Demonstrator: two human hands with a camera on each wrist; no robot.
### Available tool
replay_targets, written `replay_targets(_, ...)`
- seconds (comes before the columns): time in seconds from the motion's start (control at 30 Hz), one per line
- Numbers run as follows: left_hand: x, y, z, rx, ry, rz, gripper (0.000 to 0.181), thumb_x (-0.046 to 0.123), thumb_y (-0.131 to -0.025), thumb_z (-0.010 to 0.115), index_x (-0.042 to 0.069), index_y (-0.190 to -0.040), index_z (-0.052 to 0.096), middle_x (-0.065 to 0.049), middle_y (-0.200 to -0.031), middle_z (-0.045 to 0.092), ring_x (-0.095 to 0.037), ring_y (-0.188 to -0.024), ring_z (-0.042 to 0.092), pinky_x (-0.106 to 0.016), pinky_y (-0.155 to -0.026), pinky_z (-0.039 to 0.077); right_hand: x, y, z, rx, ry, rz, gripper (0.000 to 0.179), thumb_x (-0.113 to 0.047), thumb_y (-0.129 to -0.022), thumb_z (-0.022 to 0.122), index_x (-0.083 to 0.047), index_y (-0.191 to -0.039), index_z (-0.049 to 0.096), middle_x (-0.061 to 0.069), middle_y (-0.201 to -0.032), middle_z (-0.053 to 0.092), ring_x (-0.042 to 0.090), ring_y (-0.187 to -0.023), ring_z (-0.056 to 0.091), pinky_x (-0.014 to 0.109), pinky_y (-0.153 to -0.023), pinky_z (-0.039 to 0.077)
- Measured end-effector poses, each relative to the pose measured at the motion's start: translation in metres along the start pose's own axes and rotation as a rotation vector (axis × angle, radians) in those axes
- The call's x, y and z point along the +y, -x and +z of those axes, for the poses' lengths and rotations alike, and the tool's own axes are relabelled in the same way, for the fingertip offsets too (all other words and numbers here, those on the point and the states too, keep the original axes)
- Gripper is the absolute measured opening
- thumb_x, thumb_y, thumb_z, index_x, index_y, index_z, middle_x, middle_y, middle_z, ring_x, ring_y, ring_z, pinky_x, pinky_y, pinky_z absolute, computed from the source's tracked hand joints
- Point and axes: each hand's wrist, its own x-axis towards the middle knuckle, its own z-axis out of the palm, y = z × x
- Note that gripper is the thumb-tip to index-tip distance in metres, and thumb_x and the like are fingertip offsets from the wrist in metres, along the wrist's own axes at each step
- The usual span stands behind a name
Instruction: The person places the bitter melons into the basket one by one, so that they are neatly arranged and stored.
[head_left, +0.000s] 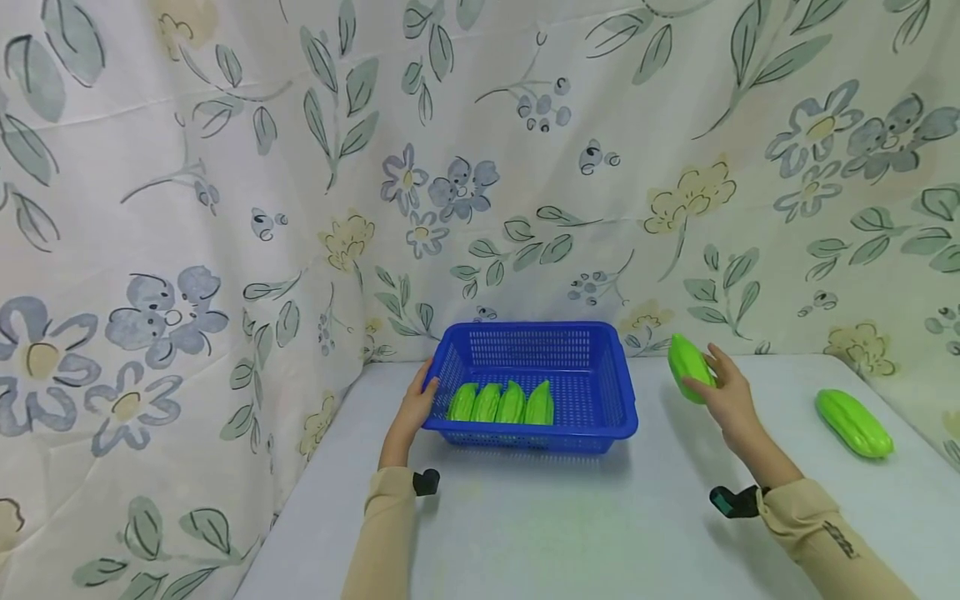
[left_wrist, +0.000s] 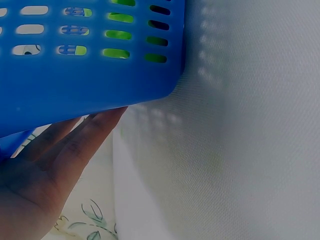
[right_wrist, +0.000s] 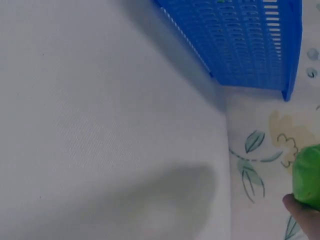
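Observation:
A blue plastic basket (head_left: 525, 443) with slotted walls sits at the back of the table, and several bright green ridged gourds (head_left: 512, 403) stand in a row along its near left part. My left hand (head_left: 412, 408) grips the basket's left rim, thumb over the edge; the left wrist view shows its fingers (left_wrist: 82, 145) against the outside, their tips hidden behind the rim. To the right of the basket, raised above the table, my right hand (head_left: 731, 400) holds another green gourd (head_left: 686, 367) between thumb and fingers. Part of that gourd (right_wrist: 307, 177) shows at the right wrist view's edge.
One more green gourd (head_left: 855, 423) lies on the white table (head_left: 540, 525) at the far right. A curtain (head_left: 525, 192) with a leaf and flower print hangs behind the table and along its left side.

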Motion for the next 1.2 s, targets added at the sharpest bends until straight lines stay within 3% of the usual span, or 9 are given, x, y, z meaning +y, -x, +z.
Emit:
replay_targets(0.47, 0.001, 0.002, 0.001, -0.003, -0.006, 0.013, 0.054, 0.025, -0.107, 0.035, 0.015, -0.157, 0.018, -0.020, -0.162, 0.018, -0.047, -0.148, 0.018, -0.066, -0.117, 0.019, -0.021, 0.001, 0.024, -0.009, -0.055, -0.017, 0.082, -0.016, -0.098, 0.058, -0.012, -0.158, 0.002, 0.024, -0.161, 0.015, 0.050, -0.145, 0.022, 0.062, -0.114, 0.029)
replay_targets(0.7, 0.001, 0.002, 0.000, -0.006, 0.002, -0.011, 0.054, 0.028, -0.107, 0.035, 0.020, -0.158, 0.017, -0.019, -0.163, 0.018, -0.047, -0.148, 0.018, -0.067, -0.116, 0.019, -0.030, 0.001, 0.032, -0.037, -0.113, -0.034, 0.082, -0.013, -0.097, 0.058, -0.011, -0.158, 0.003, 0.023, -0.162, 0.014, 0.048, -0.146, 0.022, 0.059, -0.116, 0.028)
replay_targets(1.2, 0.001, -0.001, 0.000, -0.014, 0.007, -0.005, 0.055, 0.028, -0.107, 0.035, 0.019, -0.158, 0.017, -0.017, -0.164, 0.016, -0.044, -0.149, 0.016, -0.065, -0.118, 0.017, -0.039, -0.001, 0.043, -0.049, -0.114, -0.045, 0.082, -0.014, -0.097, 0.059, -0.015, -0.158, 0.005, 0.022, -0.162, 0.016, 0.047, -0.146, 0.024, 0.058, -0.115, 0.031)
